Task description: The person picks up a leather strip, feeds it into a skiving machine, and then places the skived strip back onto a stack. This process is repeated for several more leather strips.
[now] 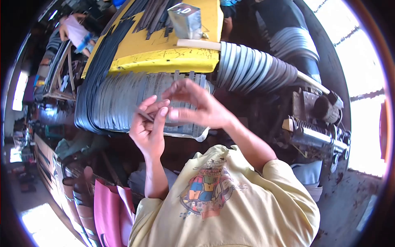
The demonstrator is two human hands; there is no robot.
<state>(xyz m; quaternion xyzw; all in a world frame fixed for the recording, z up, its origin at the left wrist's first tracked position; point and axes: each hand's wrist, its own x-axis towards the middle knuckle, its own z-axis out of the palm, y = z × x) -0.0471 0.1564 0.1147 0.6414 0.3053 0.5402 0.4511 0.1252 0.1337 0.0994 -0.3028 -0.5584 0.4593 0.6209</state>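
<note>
Between the thumb and fingers of my left hand [149,127] is a small, thin dark strip [145,115]. My right hand [197,105] is just to the right, its fingers curved and apart from the thumb, with nothing visible between them. Both hands are above a wide bundle of grey strips [123,101] that hang side by side over a rounded support. Black strips [96,82] lie along the bundle's left side. Beyond the hands, a yellow surface [164,59] holds dark strips [153,18] and a metal can [185,21].
A pole [199,44] carrying looped grey strips [255,68] extends to the right. Metal machinery with rollers [317,138] stands at the right. Pink material [108,210] hangs at lower left. A person [77,33] is at upper left, and part of another person [228,12] shows at the top.
</note>
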